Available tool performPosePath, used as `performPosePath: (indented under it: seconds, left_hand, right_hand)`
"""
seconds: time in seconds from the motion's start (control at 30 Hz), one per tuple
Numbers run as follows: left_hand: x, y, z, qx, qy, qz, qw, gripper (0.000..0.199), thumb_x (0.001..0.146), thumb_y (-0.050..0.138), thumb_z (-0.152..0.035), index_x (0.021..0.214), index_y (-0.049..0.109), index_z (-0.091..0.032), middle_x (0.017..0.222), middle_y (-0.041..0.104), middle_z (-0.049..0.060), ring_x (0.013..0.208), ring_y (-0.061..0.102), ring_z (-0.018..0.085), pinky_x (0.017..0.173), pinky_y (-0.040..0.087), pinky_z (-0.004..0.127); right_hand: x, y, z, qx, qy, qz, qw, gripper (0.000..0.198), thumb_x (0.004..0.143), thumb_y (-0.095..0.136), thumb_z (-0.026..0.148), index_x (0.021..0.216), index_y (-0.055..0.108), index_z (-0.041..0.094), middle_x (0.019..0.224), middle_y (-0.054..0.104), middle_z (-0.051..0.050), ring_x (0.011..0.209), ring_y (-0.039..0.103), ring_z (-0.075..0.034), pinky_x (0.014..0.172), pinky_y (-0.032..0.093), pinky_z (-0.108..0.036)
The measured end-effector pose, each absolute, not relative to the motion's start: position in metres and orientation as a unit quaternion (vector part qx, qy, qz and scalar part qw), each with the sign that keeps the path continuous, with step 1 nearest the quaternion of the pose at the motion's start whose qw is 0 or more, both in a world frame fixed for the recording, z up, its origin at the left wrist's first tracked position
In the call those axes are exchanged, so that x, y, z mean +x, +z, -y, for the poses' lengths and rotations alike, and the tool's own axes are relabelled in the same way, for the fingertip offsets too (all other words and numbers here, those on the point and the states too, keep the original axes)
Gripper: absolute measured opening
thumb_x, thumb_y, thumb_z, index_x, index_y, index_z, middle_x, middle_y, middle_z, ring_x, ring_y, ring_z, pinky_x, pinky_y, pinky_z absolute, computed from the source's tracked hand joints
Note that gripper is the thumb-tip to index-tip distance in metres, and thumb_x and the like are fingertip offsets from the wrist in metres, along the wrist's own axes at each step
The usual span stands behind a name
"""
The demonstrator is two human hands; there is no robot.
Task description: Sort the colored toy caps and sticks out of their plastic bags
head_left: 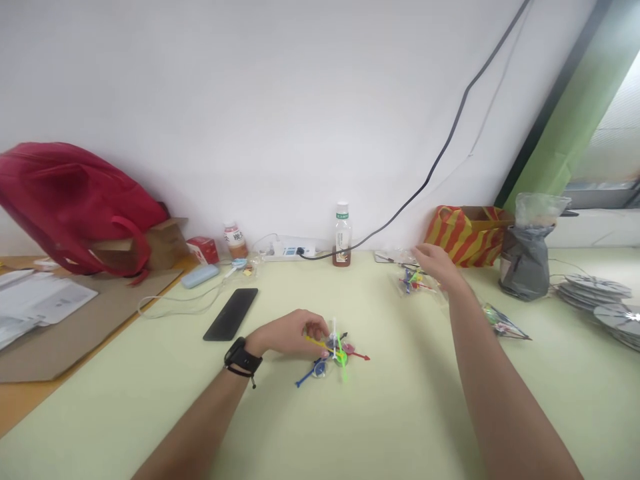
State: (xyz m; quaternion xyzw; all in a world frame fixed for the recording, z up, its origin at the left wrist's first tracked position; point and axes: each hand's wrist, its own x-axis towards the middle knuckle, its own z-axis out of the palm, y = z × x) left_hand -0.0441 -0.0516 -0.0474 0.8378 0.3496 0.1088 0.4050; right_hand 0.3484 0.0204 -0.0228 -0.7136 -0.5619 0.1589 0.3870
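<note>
My left hand (296,332), with a black watch (243,359) on its wrist, is in the middle of the table. Its fingers are curled at the edge of a small heap of coloured plastic pieces (341,358). These have thin arrow-tipped sticks and round discs in blue, red, green, white and yellow. The yellow stick (316,342) runs right by the fingertips; whether they grip it is unclear. Farther back, my right hand (437,264) reaches out with fingers stretched, over a clear bag of similar coloured pieces (413,280). Nothing shows in its fingers.
A black phone (231,315) lies left of my left hand. Behind stand a bottle (343,237) and a power strip (287,250). At right are a striped bag (463,237), a grey bag (525,263) and stacked discs (595,293). A red backpack (75,200) sits at left.
</note>
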Motion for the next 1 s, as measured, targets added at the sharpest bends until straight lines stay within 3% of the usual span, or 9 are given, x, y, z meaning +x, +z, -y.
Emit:
performPosePath:
  seconds: [0.17, 0.3, 0.47, 0.53, 0.73, 0.87, 1.0]
  left_hand:
    - [-0.037, -0.034, 0.027, 0.853, 0.032, -0.343, 0.391, 0.024, 0.073, 0.083, -0.041, 0.087, 0.079, -0.022, 0.083, 0.076, 0.004, 0.077, 0.068, 0.022, 0.066, 0.049, 0.027]
    - [-0.038, -0.014, 0.008, 0.866, 0.01, -0.332, 0.373, 0.024, 0.073, 0.083, -0.043, 0.083, 0.079, -0.022, 0.083, 0.077, 0.004, 0.077, 0.068, 0.022, 0.066, 0.049, 0.027]
    - [-0.055, 0.003, -0.004, 0.826, 0.089, -0.371, 0.416, 0.033, 0.074, 0.083, -0.048, 0.087, 0.074, -0.019, 0.086, 0.076, 0.006, 0.079, 0.071, 0.022, 0.067, 0.052, 0.028]
    - [-0.06, 0.005, -0.009, 0.808, 0.139, -0.373, 0.435, 0.034, 0.076, 0.083, -0.047, 0.092, 0.074, -0.018, 0.087, 0.076, 0.008, 0.08, 0.071, 0.022, 0.07, 0.053, 0.029]
    - [-0.07, 0.005, -0.024, 0.768, 0.258, -0.396, 0.433, 0.032, 0.074, 0.085, -0.043, 0.092, 0.077, -0.018, 0.089, 0.077, 0.008, 0.088, 0.072, 0.023, 0.08, 0.056, 0.031]
    - [-0.074, 0.006, -0.027, 0.793, 0.276, -0.406, 0.361, 0.031, 0.074, 0.084, -0.045, 0.089, 0.076, -0.018, 0.086, 0.077, 0.005, 0.085, 0.072, 0.023, 0.073, 0.055, 0.027]
    - [-0.074, 0.002, -0.024, 0.833, 0.212, -0.392, 0.329, 0.032, 0.077, 0.081, -0.047, 0.087, 0.077, -0.017, 0.08, 0.076, 0.006, 0.075, 0.07, 0.02, 0.062, 0.051, 0.024]
  right_hand:
    - [0.31, -0.008, -0.01, -0.588, 0.207, 0.736, 0.263, 0.032, 0.097, 0.057, 0.037, 0.121, 0.072, 0.023, 0.118, 0.074, -0.008, 0.1, 0.07, -0.021, 0.081, 0.053, -0.027]
    - [0.279, -0.005, -0.003, -0.533, 0.243, 0.788, 0.19, 0.029, 0.096, 0.057, 0.03, 0.12, 0.072, 0.024, 0.115, 0.074, -0.006, 0.091, 0.071, -0.019, 0.069, 0.053, -0.024]
    - [0.219, -0.009, 0.002, -0.427, 0.254, 0.826, 0.269, 0.017, 0.093, 0.06, 0.026, 0.101, 0.073, 0.017, 0.101, 0.075, -0.007, 0.087, 0.069, -0.018, 0.074, 0.053, -0.026]
    - [0.191, -0.013, 0.004, -0.369, 0.276, 0.832, 0.309, 0.017, 0.09, 0.064, 0.025, 0.103, 0.072, 0.017, 0.098, 0.075, -0.007, 0.087, 0.068, -0.018, 0.074, 0.052, -0.026]
    - [0.138, -0.017, -0.001, -0.367, 0.41, 0.725, 0.415, 0.012, 0.088, 0.067, 0.023, 0.098, 0.065, 0.016, 0.073, 0.071, -0.002, 0.062, 0.063, -0.013, 0.055, 0.047, -0.022]
    - [0.13, -0.018, -0.007, -0.395, 0.468, 0.67, 0.42, 0.011, 0.085, 0.067, 0.016, 0.095, 0.063, 0.017, 0.071, 0.072, -0.003, 0.061, 0.064, -0.013, 0.057, 0.051, -0.023]
    - [0.128, -0.029, -0.001, -0.406, 0.515, 0.652, 0.38, 0.012, 0.083, 0.063, 0.013, 0.092, 0.056, 0.019, 0.072, 0.072, -0.001, 0.06, 0.064, -0.012, 0.057, 0.05, -0.022]
